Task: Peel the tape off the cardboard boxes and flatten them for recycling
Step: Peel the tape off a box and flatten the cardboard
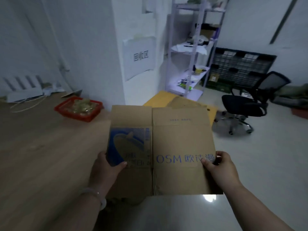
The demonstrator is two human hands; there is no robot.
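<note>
A flattened brown cardboard box [176, 140] with blue print and "OSM" lettering is held flat in front of me, above the floor. My left hand [108, 167] grips its left edge, thumb on the blue picture panel. My right hand [218, 165] grips its right edge, thumb on top beside the lettering. Beyond the box, more flat cardboard [186, 101] lies on a yellow sheet [158, 97] on the floor by the white pillar.
A red basket [65, 107] with crumpled clear tape stands on the wooden surface to the left. A black office chair [246, 104] stands at the right. A metal shelf rack [191, 52] and a dark parts cabinet [241, 67] stand behind. A white pillar [120, 47] bears a paper sign.
</note>
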